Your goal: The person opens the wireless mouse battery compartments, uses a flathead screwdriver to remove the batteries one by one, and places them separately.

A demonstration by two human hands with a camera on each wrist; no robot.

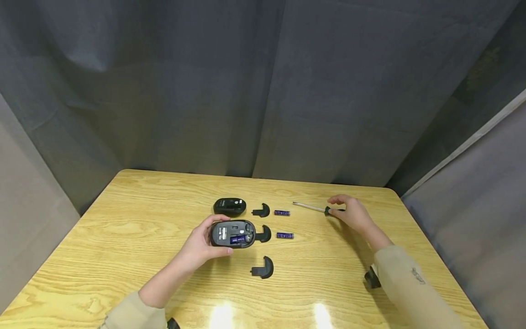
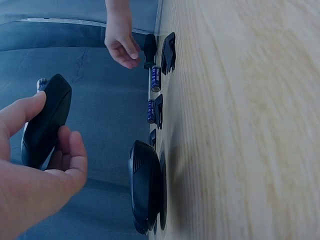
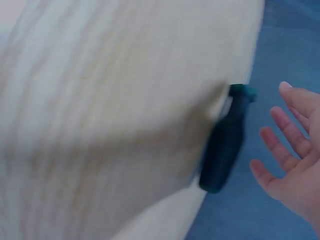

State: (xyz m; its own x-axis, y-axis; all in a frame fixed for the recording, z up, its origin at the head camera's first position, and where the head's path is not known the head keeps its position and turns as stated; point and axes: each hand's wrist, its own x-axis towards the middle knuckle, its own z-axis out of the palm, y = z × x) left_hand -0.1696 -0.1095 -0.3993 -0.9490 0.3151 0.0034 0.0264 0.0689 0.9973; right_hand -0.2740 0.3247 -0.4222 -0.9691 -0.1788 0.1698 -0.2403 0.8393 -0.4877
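My left hand (image 1: 199, 244) grips a black computer mouse (image 1: 223, 228) between thumb and fingers. Its underside faces up in the head view, with the battery bay uncovered and a purple battery (image 1: 238, 239) lying in it. The left wrist view shows the mouse (image 2: 52, 115) raised above the table. Over by the screwdriver (image 1: 310, 207), my right hand (image 1: 353, 212) hovers at its dark green handle. In the right wrist view the fingers of the right hand (image 3: 297, 145) are spread loosely, with a gap between them and the handle (image 3: 225, 140).
Another upturned mouse (image 1: 223, 206) lies behind the held one. Three black battery covers (image 1: 261, 210) form a column on the wooden table (image 1: 123, 228). Two purple batteries (image 1: 281, 213) lie right of the upper covers. Grey curtains (image 1: 197, 91) surround the table.
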